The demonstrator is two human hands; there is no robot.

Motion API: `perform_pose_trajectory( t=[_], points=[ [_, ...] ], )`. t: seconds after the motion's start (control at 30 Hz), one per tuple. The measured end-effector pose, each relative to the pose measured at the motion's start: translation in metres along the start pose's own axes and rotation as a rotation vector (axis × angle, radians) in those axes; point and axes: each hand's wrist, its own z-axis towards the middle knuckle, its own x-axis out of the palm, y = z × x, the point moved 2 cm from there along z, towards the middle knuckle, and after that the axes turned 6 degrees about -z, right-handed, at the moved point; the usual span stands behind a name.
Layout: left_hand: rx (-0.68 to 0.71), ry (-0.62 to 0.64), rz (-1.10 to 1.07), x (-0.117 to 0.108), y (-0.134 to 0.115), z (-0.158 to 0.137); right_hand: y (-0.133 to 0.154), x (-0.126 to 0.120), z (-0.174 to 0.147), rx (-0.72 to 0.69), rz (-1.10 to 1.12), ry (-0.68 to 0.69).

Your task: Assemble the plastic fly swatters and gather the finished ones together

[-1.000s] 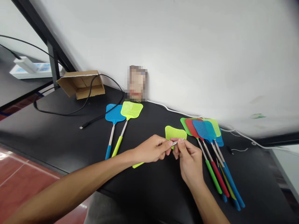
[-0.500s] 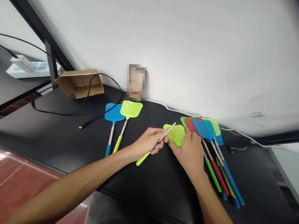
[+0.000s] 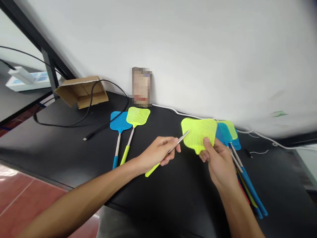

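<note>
My left hand (image 3: 163,150) is closed round a metal rod with a yellow-green grip (image 3: 152,170), a fly swatter handle whose bare tip points up and right. In my right hand (image 3: 219,158) is a yellow-green fly swatter head (image 3: 198,132), pinched at its lower right corner between thumb and fingers. The rod's tip overlaps the head in view; whether they touch I cannot tell. Behind my right hand lies a pile of fly swatters (image 3: 224,134), partly hidden. Left of my hands rest a blue fly swatter (image 3: 120,121) and a yellow-green fly swatter (image 3: 138,116).
An open cardboard box (image 3: 92,99) sits at the back left, with a black cable (image 3: 90,114) looping before it. A blurred-out object (image 3: 141,87) leans on the white wall. A white cord (image 3: 168,108) follows the black table's (image 3: 74,145) back edge.
My right hand has lifted the yellow-green swatter head off the table and turned it up, moving slightly right. My left hand keeps its hold on the handle, nearly in place.
</note>
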Motion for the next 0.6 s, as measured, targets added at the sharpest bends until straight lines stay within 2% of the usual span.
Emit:
perform_pose_trajectory(
  t=[0.13,0.3,0.6],
  points=[
    [-0.026,0.004,0.063,0.002,-0.002,-0.002,0.006,0.004,0.001,0.024,0.224,-0.044],
    [-0.027,0.023,0.196,0.004,0.0,-0.002,0.005,0.009,-0.003,0.049,0.302,-0.051],
    [-0.046,-0.02,0.191,0.002,0.0,0.001,0.008,0.01,-0.007,0.037,0.401,-0.036]
  ],
)
